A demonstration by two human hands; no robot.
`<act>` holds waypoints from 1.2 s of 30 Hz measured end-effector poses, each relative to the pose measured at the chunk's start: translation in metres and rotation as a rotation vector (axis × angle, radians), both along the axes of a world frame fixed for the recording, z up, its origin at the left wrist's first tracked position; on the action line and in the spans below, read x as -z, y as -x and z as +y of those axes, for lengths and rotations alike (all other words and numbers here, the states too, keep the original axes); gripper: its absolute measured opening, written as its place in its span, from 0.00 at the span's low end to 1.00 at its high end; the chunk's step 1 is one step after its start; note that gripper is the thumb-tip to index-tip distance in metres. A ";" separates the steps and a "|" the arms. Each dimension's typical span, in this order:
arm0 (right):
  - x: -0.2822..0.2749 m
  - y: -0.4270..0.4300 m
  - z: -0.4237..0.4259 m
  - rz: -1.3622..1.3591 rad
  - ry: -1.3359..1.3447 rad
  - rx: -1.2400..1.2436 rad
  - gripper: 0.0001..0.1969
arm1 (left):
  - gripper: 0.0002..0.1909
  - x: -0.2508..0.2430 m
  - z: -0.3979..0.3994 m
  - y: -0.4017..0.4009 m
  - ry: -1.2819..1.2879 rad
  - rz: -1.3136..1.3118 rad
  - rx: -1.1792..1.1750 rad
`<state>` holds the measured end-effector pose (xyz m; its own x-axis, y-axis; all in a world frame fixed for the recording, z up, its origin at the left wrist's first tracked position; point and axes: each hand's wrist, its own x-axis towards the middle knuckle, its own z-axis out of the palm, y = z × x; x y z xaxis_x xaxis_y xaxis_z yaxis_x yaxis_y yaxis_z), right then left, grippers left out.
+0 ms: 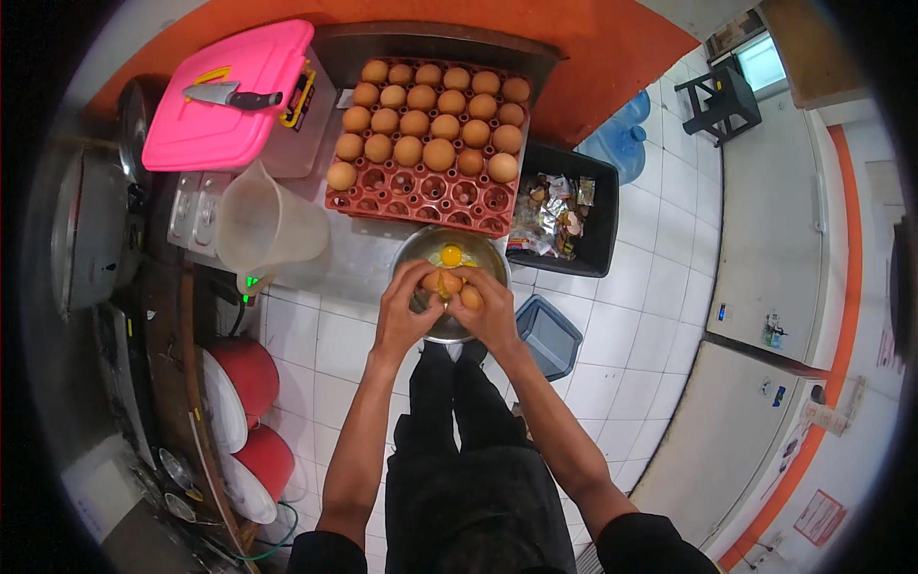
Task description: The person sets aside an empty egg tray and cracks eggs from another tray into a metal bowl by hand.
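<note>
A brown egg point(442, 282) with a cracked shell is held between my left hand point(406, 308) and my right hand point(493, 305), above a round metal bowl point(412, 248). The shell is split in the middle, and yellow shows at the gap. Under the palm side of my right hand is a second brown egg point(471, 298), which looks whole. One yolk point(451, 255) with some egg white lies in the bowl; my fingers hide part of the bowl's inside. Just beyond it, a red plastic egg tray point(434, 188) holds several rows of brown eggs, its nearest cups mostly bare.
Left of the tray are a cloudy plastic jug point(276, 222) and a pink-lidded box point(222, 136) with a knife point(233, 96) on top. A black bin point(606, 215) of wrappers and shells stands at right, near a grey basin point(550, 337) on the tiled floor.
</note>
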<state>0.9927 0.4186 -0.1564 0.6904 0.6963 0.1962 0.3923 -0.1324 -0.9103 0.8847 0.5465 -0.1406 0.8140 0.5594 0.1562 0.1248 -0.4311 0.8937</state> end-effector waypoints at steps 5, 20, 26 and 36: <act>0.007 -0.005 -0.006 -0.076 -0.029 -0.067 0.20 | 0.23 -0.007 0.005 0.000 -0.063 -0.004 0.038; -0.013 -0.065 -0.044 1.291 -0.796 0.394 0.21 | 0.22 -0.054 0.016 -0.076 0.661 -0.155 0.332; 0.039 -0.113 -0.091 1.196 -0.692 0.867 0.25 | 0.17 -0.038 0.126 -0.072 -0.782 0.115 -0.588; 0.013 -0.067 -0.060 0.952 -0.477 0.700 0.16 | 0.19 -0.030 0.137 -0.047 0.001 -0.098 -0.598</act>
